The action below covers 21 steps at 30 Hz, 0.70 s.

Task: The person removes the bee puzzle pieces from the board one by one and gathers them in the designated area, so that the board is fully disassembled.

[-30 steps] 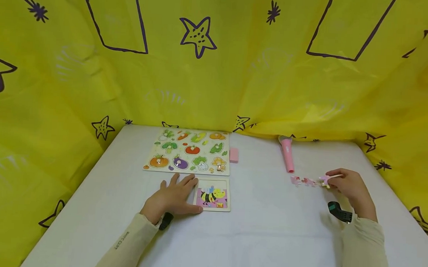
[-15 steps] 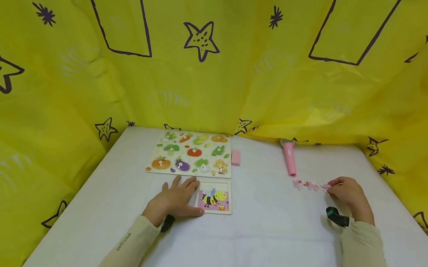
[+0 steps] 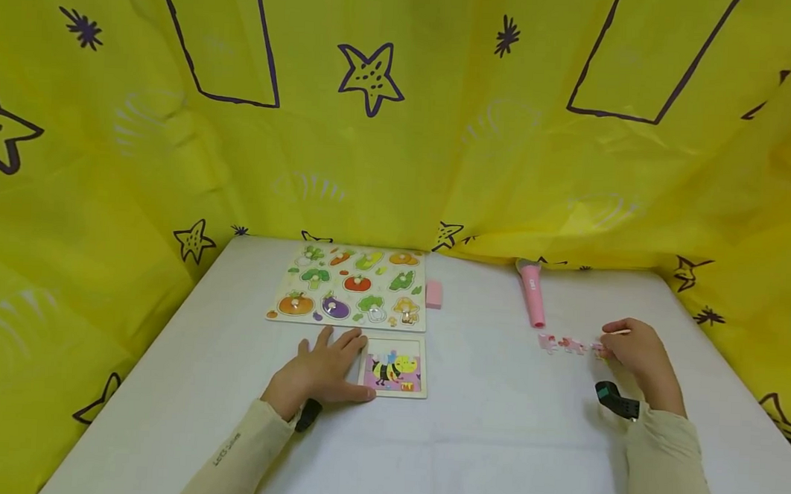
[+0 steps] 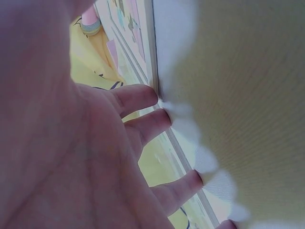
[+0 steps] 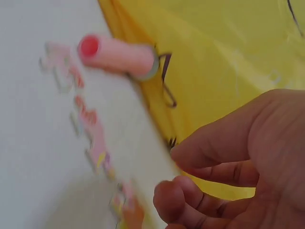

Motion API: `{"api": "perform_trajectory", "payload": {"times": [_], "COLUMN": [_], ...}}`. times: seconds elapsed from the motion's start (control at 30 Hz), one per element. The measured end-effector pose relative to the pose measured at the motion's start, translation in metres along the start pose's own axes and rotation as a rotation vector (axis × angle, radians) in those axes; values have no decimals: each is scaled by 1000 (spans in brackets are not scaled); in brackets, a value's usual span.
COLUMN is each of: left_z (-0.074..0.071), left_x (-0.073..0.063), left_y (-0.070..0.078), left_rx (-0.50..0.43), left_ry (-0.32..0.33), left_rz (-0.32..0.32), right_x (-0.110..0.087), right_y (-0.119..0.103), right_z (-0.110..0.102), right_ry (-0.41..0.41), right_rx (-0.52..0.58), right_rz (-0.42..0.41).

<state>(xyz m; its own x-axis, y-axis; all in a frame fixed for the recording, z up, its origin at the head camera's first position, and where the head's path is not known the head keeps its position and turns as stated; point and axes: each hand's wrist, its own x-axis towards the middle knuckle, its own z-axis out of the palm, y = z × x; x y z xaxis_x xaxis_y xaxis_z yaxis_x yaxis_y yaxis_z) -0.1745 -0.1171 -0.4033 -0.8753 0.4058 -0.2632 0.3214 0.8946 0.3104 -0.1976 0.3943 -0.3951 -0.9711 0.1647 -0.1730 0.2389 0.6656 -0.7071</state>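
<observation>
Yellow curtain; sleeve "LET'S…"; left hand spread against bee puzzle; right hand touching pink piece, grip unclear

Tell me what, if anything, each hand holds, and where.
Left hand: nothing gripped, only touching the frame at its left. Right hand: at the rightmost piece; whether gripped, I cannot tell.

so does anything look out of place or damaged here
The bee puzzle stands out: its top strip looks unfilled, while pink pieces lie loose near the right hand. No spill or damage shows.
</observation>
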Motion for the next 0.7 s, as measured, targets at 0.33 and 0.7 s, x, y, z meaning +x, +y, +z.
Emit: {"api": "perform_trajectory", "payload": {"times": [0.33,0.7], "left_z": [3,0], "left_x": [2,1], "left_y": [-1,2], "left_rx": [-6,12], "left_ry": [-5,2], "left_rz": [-5,1], "right_x": [-11,-19], "right_y": [-67,-141], "right_z": [33,101], "right_ry": [18,-48], "right_rx": [51,8], "right_rz": [-244,-507]}}
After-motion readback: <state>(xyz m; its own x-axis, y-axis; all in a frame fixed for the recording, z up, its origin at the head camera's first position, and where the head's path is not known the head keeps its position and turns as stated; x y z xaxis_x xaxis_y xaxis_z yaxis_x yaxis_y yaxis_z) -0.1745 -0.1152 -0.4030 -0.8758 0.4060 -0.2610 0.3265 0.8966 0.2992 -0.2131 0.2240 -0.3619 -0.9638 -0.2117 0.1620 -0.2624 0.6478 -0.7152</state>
